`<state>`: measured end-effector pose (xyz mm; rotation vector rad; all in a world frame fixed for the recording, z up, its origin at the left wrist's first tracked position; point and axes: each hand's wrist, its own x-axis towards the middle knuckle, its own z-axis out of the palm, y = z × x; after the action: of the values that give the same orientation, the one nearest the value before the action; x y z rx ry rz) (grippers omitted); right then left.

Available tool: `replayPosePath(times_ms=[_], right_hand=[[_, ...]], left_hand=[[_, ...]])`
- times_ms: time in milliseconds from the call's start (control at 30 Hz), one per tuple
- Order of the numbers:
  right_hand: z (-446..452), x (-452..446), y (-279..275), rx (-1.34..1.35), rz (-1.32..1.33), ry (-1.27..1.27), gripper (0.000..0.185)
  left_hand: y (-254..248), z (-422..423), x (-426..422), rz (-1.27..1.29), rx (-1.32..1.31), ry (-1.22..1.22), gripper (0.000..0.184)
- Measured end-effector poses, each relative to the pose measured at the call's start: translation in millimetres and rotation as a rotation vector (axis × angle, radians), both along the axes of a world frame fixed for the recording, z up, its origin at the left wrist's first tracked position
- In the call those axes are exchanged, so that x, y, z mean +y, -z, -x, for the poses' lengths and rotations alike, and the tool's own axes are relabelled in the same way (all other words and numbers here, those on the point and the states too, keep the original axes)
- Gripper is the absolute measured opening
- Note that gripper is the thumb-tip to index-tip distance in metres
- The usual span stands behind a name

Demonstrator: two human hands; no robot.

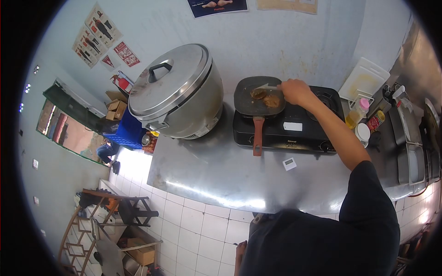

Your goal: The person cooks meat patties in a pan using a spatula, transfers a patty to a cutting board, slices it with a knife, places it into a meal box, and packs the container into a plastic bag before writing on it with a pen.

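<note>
My right hand [296, 91] is closed on the handle of a light-coloured utensil [268, 87], whose end reaches into a square dark pan [248, 103]. Brown pieces of food [271, 100] lie in the pan. The pan sits on the left side of a black two-burner gas stove [276, 133], its red handle [258, 135] pointing toward my body. Low beside my body, past the counter's front edge, my left hand [241, 249] is partly visible; its fingers are too small and hidden to read.
A large lidded steel pot [184, 101] stands left of the stove on the steel counter [207, 170]. A small white timer [289, 163] lies in front. Bottles [357, 113], a white-lidded jar [362, 132] and metal trays [415, 163] are at the right. A seated person's leg [105, 152] shows far left.
</note>
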<state>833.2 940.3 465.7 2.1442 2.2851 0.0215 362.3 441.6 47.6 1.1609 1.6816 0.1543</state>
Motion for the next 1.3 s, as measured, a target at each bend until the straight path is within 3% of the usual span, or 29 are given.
replayPosePath(times_ms=[100,167,233,467,533,567,700,800,867,1000,1100,1167,1233,1300], right_hand=[[8,5,3,-0.024,0.096,-0.033,0.040],[10,14,8,-0.031,0.099,-0.057,0.039],[16,11,-6,-0.011,0.125,-0.029,0.037],[16,14,6,0.022,0.065,-0.050,0.032],[17,9,-12,-0.014,0.104,-0.001,0.032],[18,7,-19,-0.033,0.126,0.021,0.033],[21,23,1,-0.028,0.035,-0.002,0.033],[20,28,11,-0.013,0.038,-0.023,0.034],[19,17,-12,0.002,0.094,0.001,0.034],[7,35,4,-0.029,0.040,0.049,0.035],[12,30,10,-0.006,0.049,0.026,0.035],[7,20,-1,0.026,0.087,0.011,0.035],[2,26,-2,0.057,0.021,0.049,0.027],[-2,26,1,0.062,-0.007,0.059,0.025]], left_hand=[[17,6,16,0.157,-0.141,-0.116,0.046],[51,12,13,-0.094,-0.156,0.057,0.046],[55,14,14,-0.173,-0.193,0.067,0.045],[-15,-11,37,-0.003,-0.174,-0.185,0.047],[-12,-8,39,-0.031,-0.160,-0.158,0.047],[14,4,29,-0.079,-0.142,-0.083,0.048],[18,5,8,-0.146,-0.065,-0.026,0.049],[14,1,11,0.083,-0.100,-0.220,0.045],[14,0,13,0.111,-0.104,-0.304,0.045],[-8,-18,18,0.159,-0.108,-0.397,0.044],[47,0,4,0.114,-0.172,-0.405,0.044],[69,13,1,-0.158,-0.154,-0.173,0.044],[67,9,1,-0.232,-0.129,-0.081,0.045],[36,2,13,-0.117,-0.090,-0.117,0.046]])
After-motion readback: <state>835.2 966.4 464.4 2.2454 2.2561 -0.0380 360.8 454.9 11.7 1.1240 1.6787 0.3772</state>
